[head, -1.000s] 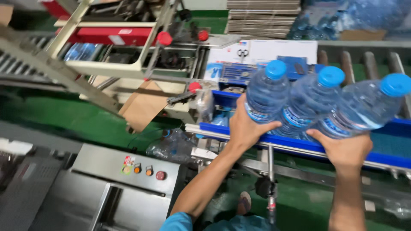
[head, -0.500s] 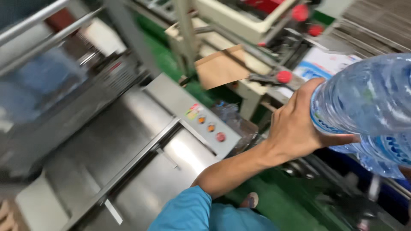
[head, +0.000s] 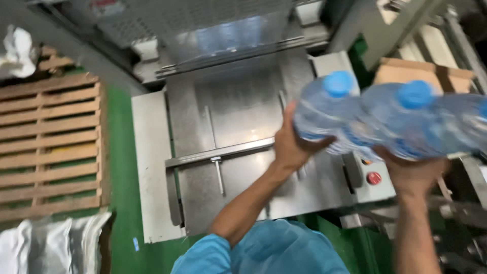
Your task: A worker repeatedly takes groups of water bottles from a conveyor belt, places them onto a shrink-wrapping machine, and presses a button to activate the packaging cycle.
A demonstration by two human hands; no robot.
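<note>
A: Big steel machine bench (head: 238, 116) sits below and ahead of the hands, a wooden pallet (head: 50, 147) well off to the left of them.

B: And the load?

A: A row of large water bottles (head: 385, 119) with blue caps, carried on its side above the bench. Left hand (head: 291, 144) is wrapped around the near end bottle, fingers closed on it; right hand (head: 413, 172) cups the row from underneath, palm up.

B: Good technique?

A: I'd say keep both hands pressing inward, row level, and mind the red button (head: 374, 178) just beside the right hand.
</note>
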